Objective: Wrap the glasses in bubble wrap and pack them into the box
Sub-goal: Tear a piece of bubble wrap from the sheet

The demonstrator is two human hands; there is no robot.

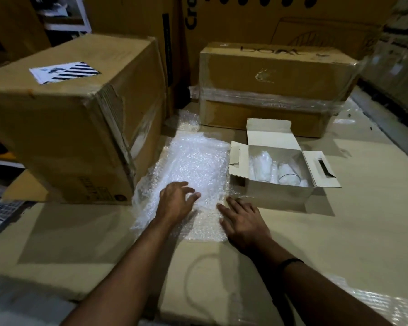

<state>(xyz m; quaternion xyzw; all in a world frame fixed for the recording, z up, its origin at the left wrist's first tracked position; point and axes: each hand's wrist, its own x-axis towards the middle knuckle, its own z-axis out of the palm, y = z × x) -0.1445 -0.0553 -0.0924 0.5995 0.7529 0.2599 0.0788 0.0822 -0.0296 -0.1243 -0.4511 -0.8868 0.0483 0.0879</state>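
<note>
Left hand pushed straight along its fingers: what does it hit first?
Left hand crosses the bubble wrap, then probably meets the side flap of the open white box; depth unclear.

Head view, down and forward, close

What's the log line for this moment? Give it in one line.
bubble wrap: spread flat | left hand: on wrap | right hand: on wrap edge | white box: open, glasses inside

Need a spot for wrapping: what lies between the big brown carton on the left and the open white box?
Head view: a bubble wrap sheet fills that stretch, with the left hand and right hand resting on its near end.
</note>
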